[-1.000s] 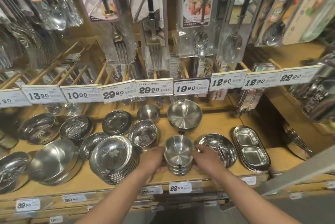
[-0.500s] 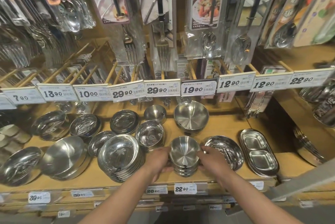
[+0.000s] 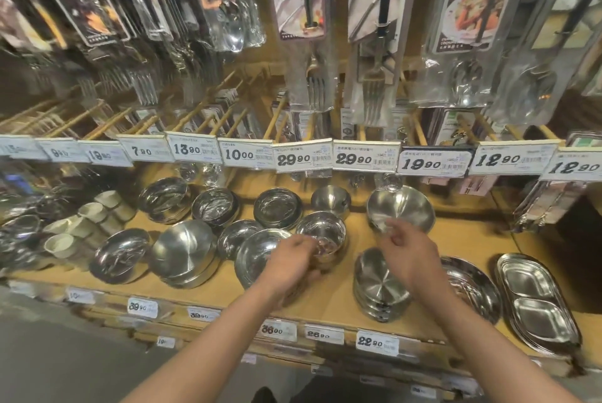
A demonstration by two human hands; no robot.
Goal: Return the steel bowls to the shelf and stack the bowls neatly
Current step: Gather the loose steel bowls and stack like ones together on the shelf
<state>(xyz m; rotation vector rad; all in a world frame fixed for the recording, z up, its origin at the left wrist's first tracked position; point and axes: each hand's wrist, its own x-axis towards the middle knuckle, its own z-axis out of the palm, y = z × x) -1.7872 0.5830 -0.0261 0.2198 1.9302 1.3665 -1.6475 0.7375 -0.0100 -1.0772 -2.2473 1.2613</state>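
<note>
Steel bowls stand in groups on the wooden shelf [image 3: 456,239]. My left hand [image 3: 293,257] reaches over a stack of wide shallow bowls [image 3: 257,256] and grips the near-left rim of a small deep bowl [image 3: 325,230]. My right hand [image 3: 412,252] hovers with loosely curled fingers and holds nothing. It is above a stack of small bowls [image 3: 378,288] at the shelf's front, and its fingertips are near a large bowl [image 3: 404,207] behind. A small bowl [image 3: 330,199] stands further back.
Price tags [image 3: 365,160] line a rail above the bowls, with packaged cutlery [image 3: 371,44] hanging low over them. An oval dish stack [image 3: 472,285] and divided trays [image 3: 537,301] sit to the right. More bowls [image 3: 182,249] and white cups [image 3: 62,243] fill the left.
Both hands have left the stack of small bowls. The left hand moved back and left to the small deep bowl; the right hand rose above the stack. The view shifted left.
</note>
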